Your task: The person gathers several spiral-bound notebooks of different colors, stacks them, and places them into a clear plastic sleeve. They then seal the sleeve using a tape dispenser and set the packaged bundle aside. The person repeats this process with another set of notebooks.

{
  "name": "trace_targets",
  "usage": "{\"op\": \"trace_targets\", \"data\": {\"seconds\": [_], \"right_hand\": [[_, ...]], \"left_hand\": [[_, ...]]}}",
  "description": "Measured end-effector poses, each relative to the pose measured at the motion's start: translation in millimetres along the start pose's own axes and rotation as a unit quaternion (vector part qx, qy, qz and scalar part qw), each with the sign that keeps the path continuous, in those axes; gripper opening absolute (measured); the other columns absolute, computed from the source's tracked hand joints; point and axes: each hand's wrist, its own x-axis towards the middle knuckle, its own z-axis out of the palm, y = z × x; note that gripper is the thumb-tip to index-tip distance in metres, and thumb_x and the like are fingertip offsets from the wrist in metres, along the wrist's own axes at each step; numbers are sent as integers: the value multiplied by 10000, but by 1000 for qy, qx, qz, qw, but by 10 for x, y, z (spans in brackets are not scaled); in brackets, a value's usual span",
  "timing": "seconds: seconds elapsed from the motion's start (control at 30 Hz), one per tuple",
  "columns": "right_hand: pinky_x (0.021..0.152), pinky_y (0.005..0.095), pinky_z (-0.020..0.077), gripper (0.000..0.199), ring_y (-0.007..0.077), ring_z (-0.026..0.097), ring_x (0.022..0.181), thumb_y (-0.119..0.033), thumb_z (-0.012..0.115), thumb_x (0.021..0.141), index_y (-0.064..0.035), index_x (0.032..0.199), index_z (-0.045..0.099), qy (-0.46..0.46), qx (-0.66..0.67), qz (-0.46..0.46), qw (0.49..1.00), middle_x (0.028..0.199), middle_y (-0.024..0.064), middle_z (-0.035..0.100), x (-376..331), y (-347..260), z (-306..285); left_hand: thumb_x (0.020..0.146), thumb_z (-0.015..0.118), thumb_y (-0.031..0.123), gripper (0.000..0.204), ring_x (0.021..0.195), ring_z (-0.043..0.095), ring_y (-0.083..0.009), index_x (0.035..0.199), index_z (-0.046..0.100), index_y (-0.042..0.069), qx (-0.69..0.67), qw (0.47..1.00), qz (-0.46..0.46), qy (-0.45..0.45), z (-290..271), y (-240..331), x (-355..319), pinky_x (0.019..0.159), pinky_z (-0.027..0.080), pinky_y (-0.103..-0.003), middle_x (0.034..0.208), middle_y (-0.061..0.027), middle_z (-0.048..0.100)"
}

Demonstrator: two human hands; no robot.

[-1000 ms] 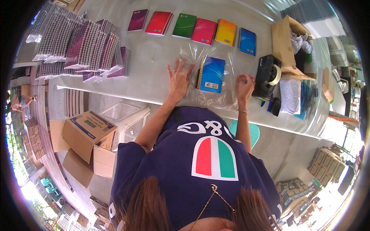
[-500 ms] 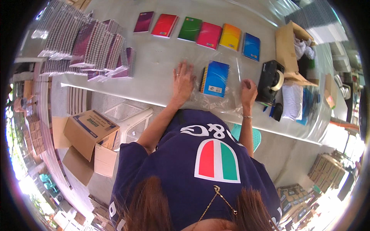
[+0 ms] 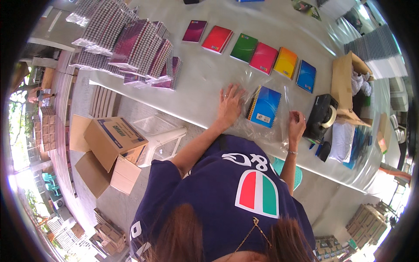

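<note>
A blue spiral notebook (image 3: 264, 107) with a small white label lies in front of me, on or inside a clear plastic wrap (image 3: 281, 102); I cannot tell which. To its left, my left hand (image 3: 231, 105) rests flat on the plastic's edge, fingers stretched. On the other side my right hand (image 3: 297, 127) is closed, with fingertips curled together near the wrap's right edge. Whatever it pinches, if anything, is too small to make out. Beyond lies a row of notebooks: purple (image 3: 194, 31), red (image 3: 217, 39), green (image 3: 244, 48), pink (image 3: 263, 58), yellow (image 3: 286, 63) and blue (image 3: 306, 76).
Plastic-wrapped stacks of purple notebooks (image 3: 135, 46) stand on the table's left. To the right are a black tape dispenser (image 3: 321, 115), an open carton (image 3: 342, 87), a white packet (image 3: 342, 140) and grey stacks (image 3: 375, 52). An open cardboard box (image 3: 111, 139) and white plastic stool (image 3: 163, 139) stand below left.
The whole view has shifted, so the table and its things appear further right and lower. Both hands keep nearly the same places beside the blue notebook.
</note>
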Motion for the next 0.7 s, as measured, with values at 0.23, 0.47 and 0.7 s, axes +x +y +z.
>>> {"op": "trace_targets", "data": {"seconds": [0.23, 0.47, 0.7], "right_hand": [[728, 348, 502, 133, 258, 651, 821, -119, 696, 839, -11, 910, 667, -3, 38, 4, 999, 877, 127, 651, -18, 51, 26], [780, 350, 511, 128, 253, 663, 855, -97, 659, 862, -2, 947, 665, -26, 62, 30, 997, 918, 142, 654, -10, 122, 18], [744, 376, 494, 117, 291, 635, 821, -80, 633, 842, -18, 939, 654, -10, 58, 3, 998, 896, 136, 653, -4, 132, 12]], "left_hand": [[905, 542, 135, 415, 1373, 323, -325, 1318, 507, 151, -9, 1000, 12, -10, -14, -25, 8, 1110, 227, -583, 1426, -93, 420], [875, 606, 205, 371, 1191, 494, -331, 1215, 542, 71, -106, 988, -108, -35, -558, -224, -141, 1006, 389, -445, 1223, -163, 534], [744, 753, 161, 558, 991, 527, -253, 1211, 461, 65, -224, 776, 3, -590, -1833, -497, -935, 892, 434, -357, 1041, -121, 526]]}}
